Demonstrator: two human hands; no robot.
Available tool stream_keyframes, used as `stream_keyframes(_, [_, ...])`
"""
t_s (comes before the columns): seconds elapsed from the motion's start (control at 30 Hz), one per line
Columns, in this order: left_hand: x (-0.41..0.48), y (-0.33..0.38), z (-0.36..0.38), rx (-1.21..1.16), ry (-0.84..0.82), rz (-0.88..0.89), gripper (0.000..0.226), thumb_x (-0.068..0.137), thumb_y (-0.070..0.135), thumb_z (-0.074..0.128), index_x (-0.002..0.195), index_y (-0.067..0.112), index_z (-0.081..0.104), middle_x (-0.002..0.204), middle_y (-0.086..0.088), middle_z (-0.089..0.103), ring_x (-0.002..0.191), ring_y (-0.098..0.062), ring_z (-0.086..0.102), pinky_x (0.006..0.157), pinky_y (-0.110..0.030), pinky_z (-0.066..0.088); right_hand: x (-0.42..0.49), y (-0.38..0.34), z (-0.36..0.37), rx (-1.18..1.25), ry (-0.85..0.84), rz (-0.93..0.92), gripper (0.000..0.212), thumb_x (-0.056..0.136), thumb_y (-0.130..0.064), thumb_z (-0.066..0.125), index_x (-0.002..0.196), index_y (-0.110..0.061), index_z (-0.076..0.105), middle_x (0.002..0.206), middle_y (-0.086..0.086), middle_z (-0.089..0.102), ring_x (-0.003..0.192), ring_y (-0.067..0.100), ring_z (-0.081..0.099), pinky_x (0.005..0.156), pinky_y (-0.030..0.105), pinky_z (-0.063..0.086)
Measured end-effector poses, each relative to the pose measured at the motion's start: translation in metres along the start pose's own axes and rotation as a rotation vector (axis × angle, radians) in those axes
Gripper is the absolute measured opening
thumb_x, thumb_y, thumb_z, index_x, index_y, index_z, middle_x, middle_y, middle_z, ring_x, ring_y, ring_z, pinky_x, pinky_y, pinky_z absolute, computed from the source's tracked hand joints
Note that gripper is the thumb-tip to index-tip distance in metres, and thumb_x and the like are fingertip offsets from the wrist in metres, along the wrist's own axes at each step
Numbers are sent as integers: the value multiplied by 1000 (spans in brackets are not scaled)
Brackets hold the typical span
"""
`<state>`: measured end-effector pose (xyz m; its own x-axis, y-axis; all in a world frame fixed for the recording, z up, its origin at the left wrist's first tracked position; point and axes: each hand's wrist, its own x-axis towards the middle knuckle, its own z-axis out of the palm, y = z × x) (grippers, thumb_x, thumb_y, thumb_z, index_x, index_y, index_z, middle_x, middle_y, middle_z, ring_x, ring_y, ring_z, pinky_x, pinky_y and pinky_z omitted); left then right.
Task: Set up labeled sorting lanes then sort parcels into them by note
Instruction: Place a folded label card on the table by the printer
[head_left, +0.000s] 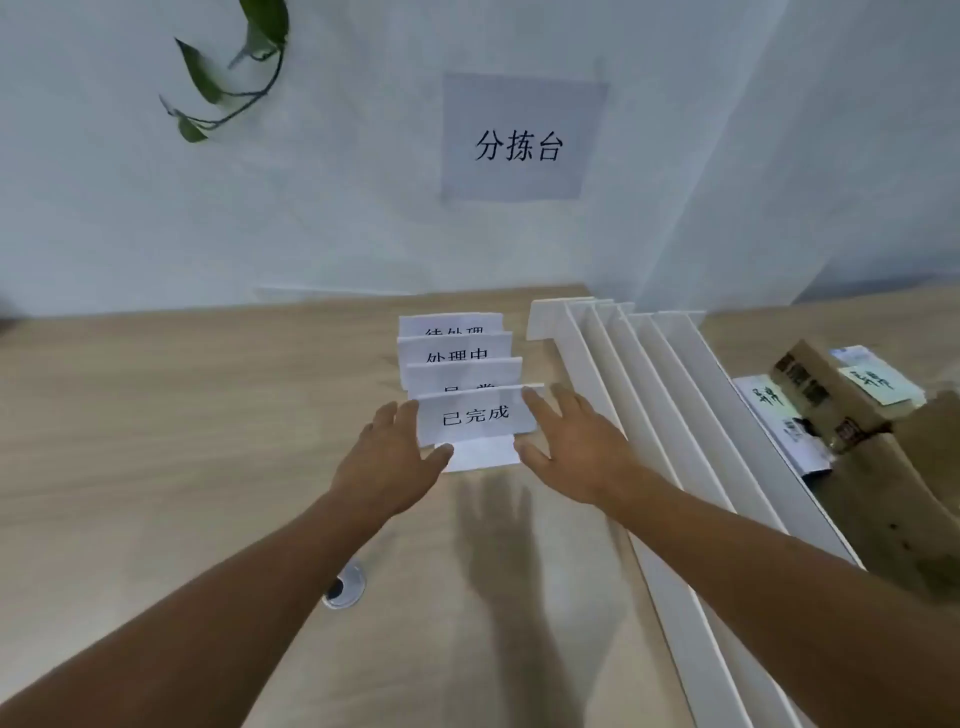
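Observation:
Several folded white paper labels with black Chinese characters stand in a row on the wooden table (182, 415). The nearest label (475, 415) reads 已完成. My left hand (389, 457) touches its left edge with straight fingers. My right hand (571, 447) touches its right edge the same way. Behind it stand more labels (457, 348), each partly hidden by the one in front. To the right lie several long white divider boards (675, 415), stacked at an angle. Cardboard parcels (841, 400) with paper notes sit at the far right.
A paper sign (519, 140) reading 分拣台 hangs on the pale wall. Green plant leaves (228, 73) hang at the upper left. A round cable grommet (345, 584) sits in the table near my left forearm.

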<state>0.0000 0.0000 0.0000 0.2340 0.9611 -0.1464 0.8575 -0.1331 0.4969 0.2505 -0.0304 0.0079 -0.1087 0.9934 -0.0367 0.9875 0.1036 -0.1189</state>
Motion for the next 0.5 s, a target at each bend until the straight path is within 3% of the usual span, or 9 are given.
stream_keyframes(0.17, [52, -24, 34, -80, -15, -94, 88, 95, 53, 59, 161, 21, 10, 166, -13, 15, 148, -33, 33, 113, -49, 37, 55, 28, 47, 11, -69, 73, 76, 100, -59, 39, 160, -40, -2, 165, 19, 11, 151, 33, 19, 109, 47, 40])
stream_keyframes(0.23, [65, -30, 47, -111, -14, -80, 91, 95, 49, 61, 161, 22, 5, 165, -13, 19, 144, -33, 39, 109, -46, 40, 70, 32, 67, 36, -86, 80, 75, 100, -60, 39, 158, -44, -5, 165, 21, 8, 152, 35, 18, 110, 49, 39])
stream_keyframes(0.37, [81, -30, 65, -180, -24, -32, 93, 94, 37, 65, 161, 20, 3, 157, -13, 39, 129, -33, 54, 99, -40, 45, 87, 32, 95, 84, -25, 148, 78, 96, -60, 46, 158, -45, 1, 163, 21, 5, 144, 39, 28, 106, 48, 40])
stream_keyframes(0.5, [87, -27, 73, -296, 17, -74, 90, 93, 31, 68, 159, 17, 9, 152, -12, 45, 131, -34, 52, 100, -42, 47, 86, 33, 105, 163, 93, 117, 75, 93, -54, 55, 156, -44, 16, 154, 12, 14, 124, 33, 47, 84, 32, 39])
